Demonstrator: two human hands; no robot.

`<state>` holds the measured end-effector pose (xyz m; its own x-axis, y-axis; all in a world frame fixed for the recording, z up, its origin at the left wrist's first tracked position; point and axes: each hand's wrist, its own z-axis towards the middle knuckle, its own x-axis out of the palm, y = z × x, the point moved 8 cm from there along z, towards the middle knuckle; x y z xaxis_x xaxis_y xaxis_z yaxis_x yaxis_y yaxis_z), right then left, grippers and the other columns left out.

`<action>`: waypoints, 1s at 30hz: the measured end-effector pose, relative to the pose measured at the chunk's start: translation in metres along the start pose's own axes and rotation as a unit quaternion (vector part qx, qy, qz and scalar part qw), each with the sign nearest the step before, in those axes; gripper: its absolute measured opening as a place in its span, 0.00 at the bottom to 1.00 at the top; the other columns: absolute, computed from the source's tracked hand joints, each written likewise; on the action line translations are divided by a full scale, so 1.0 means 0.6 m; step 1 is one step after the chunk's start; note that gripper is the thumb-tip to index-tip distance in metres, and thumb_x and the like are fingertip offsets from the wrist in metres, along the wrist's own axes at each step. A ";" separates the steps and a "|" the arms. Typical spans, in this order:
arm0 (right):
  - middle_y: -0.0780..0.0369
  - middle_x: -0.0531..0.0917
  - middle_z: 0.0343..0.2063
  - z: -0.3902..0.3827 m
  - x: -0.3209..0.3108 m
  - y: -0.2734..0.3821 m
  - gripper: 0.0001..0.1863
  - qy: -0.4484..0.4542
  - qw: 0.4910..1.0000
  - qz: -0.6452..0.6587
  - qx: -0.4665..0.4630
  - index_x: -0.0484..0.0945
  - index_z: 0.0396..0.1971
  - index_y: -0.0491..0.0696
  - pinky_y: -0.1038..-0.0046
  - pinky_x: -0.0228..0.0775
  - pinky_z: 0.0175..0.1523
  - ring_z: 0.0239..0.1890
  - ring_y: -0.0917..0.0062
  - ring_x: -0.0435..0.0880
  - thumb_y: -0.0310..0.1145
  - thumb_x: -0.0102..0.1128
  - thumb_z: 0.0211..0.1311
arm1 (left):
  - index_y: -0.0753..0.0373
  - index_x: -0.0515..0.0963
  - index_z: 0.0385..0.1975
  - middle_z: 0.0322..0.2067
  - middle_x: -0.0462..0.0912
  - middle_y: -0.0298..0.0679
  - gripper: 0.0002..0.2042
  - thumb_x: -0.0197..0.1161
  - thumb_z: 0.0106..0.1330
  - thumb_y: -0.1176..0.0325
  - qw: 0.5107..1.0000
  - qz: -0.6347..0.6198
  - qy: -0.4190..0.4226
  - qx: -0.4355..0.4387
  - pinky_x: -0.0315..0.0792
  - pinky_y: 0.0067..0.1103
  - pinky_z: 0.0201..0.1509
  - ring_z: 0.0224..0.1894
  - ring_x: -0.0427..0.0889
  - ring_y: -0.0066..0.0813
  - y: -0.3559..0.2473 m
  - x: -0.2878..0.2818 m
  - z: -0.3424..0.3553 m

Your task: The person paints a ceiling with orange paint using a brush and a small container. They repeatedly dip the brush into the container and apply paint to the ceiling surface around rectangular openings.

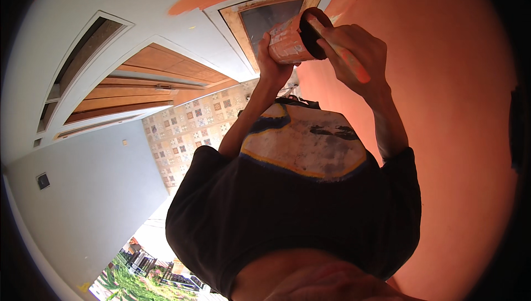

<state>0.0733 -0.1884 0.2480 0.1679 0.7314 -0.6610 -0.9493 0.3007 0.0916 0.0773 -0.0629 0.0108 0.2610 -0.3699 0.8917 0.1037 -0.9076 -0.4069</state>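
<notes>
My left hand (pixel 272 67) is wrapped round the side of a paint-smeared orange can (pixel 287 42), holding it up and tilted in front of my chest. The can's dark mouth faces my right hand (pixel 362 49), which is closed on a paintbrush (pixel 355 67). The brush's handle is streaked with orange paint. Its other end reaches into the can's mouth, so the bristles are hidden. Both forearms are raised, with the can and brush close together.
A wall painted orange (pixel 453 135) stands close on my right. White wall (pixel 188 27) with rough orange strokes, a wood-framed window (pixel 271 16) and a wooden door (pixel 149 82) lie to the left. Patterned floor tiles (pixel 193 121) show below; green plants (pixel 130 279) are outside.
</notes>
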 end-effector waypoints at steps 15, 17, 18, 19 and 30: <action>0.61 0.84 0.27 -0.006 -0.026 -0.001 0.13 -0.002 0.997 0.043 0.065 0.83 0.38 0.45 0.75 0.72 0.27 0.25 0.73 0.82 0.20 0.73 0.51 | 0.52 0.70 0.58 0.48 0.81 0.34 0.29 0.46 0.70 0.36 0.999 0.024 -0.031 -0.001 0.70 0.29 0.31 0.42 0.81 0.31 -0.004 0.016 -0.013; 0.64 0.83 0.24 -0.008 -0.034 -0.007 0.14 -0.040 0.993 0.074 0.084 0.84 0.41 0.48 0.76 0.69 0.26 0.24 0.75 0.80 0.24 0.73 0.52 | 0.51 0.71 0.57 0.47 0.81 0.33 0.29 0.45 0.70 0.35 0.999 0.023 -0.039 -0.007 0.70 0.29 0.31 0.42 0.81 0.31 -0.006 0.016 -0.016; 0.64 0.82 0.24 -0.011 -0.034 -0.015 0.12 -0.051 0.985 0.118 0.113 0.84 0.39 0.47 0.77 0.69 0.27 0.24 0.77 0.79 0.24 0.72 0.54 | 0.51 0.71 0.57 0.47 0.81 0.33 0.29 0.45 0.70 0.34 0.999 0.026 -0.036 -0.005 0.70 0.29 0.31 0.42 0.81 0.31 -0.009 0.017 -0.017; 0.65 0.82 0.24 -0.015 -0.032 -0.025 0.10 -0.063 0.974 0.162 0.148 0.84 0.38 0.46 0.77 0.69 0.27 0.24 0.78 0.79 0.24 0.72 0.56 | 0.51 0.72 0.56 0.46 0.81 0.33 0.29 0.44 0.70 0.34 0.999 0.030 -0.037 -0.007 0.69 0.29 0.32 0.42 0.81 0.31 -0.010 0.016 -0.018; 0.69 0.77 0.25 -0.081 0.062 -0.099 0.05 -0.055 0.750 0.487 0.444 0.81 0.33 0.43 0.84 0.59 0.30 0.25 0.90 0.70 0.27 0.68 0.63 | 0.53 0.69 0.61 0.55 0.75 0.36 0.31 0.42 0.71 0.36 0.999 0.035 -0.024 -0.015 0.68 0.37 0.52 0.56 0.74 0.35 -0.011 0.004 -0.017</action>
<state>0.1228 -0.2087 0.1820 -0.4228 0.9005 0.1018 -0.0929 -0.1548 0.9836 0.0673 -0.0600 0.0177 0.3125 -0.4236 0.8502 0.0554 -0.8854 -0.4615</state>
